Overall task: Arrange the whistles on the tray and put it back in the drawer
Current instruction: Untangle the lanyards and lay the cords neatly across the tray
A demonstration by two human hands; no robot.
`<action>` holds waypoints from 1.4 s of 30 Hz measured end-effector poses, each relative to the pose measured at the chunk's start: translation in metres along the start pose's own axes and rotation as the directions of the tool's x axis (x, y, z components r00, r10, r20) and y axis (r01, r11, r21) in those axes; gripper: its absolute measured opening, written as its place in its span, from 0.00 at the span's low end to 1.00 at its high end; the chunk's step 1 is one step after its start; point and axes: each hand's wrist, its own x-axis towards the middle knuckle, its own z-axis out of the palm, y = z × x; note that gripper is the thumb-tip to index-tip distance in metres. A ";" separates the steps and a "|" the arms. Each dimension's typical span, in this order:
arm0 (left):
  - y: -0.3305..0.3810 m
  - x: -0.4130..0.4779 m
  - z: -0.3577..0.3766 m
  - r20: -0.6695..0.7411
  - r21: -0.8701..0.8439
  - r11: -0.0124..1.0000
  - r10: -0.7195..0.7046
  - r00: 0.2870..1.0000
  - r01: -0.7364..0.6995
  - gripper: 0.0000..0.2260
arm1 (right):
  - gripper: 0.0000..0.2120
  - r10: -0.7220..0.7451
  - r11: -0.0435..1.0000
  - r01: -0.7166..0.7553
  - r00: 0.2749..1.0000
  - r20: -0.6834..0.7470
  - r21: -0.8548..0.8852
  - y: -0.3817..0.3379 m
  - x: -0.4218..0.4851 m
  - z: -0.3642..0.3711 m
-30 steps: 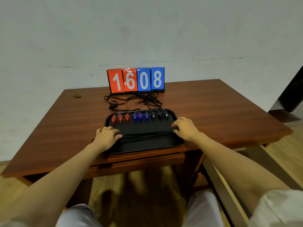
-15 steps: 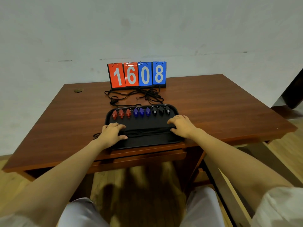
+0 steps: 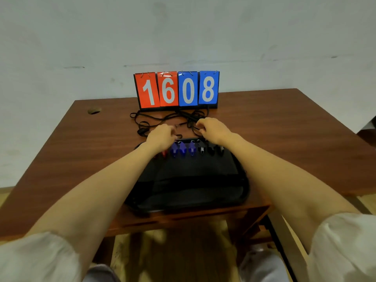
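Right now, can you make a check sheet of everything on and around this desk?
Surface: brown wooden table, tray at near edge.
Job's things: black rounded tray holds blue plastic whistles and black plastic whistles; red whistles mostly hidden.
Clutter: red-and-blue flip scoreboard; small brown object.
Grippers: left hand, right hand, fingers curled among cords; grip unclear.
Cables: tangled black cords behind tray.
Surroundings: white wall.

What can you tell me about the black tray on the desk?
The black tray is shallow and rectangular with rounded corners and a raised rim, matte, plastic-looking. It lies flat at the front edge of the wooden desk. Red whistles, blue whistles and black whistles line its far side. Both forearms cross over it; whether they touch it is unclear.
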 end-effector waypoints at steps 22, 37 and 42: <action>-0.039 0.120 0.051 -0.038 -0.070 0.995 -0.080 0.996 0.077 0.08 | 0.03 -0.330 0.800 0.204 0.935 -0.129 -0.565 0.019 0.130 0.086; 0.044 0.069 -0.048 -0.169 -0.655 0.749 -0.013 0.986 -0.103 0.19 | 0.06 -0.003 0.860 0.134 0.967 -0.257 0.493 -0.042 0.073 -0.074; 0.065 0.067 -0.071 -0.224 -0.588 0.795 0.017 0.974 -0.149 0.07 | 0.08 0.120 0.757 0.227 0.873 -0.472 0.613 -0.042 0.057 -0.129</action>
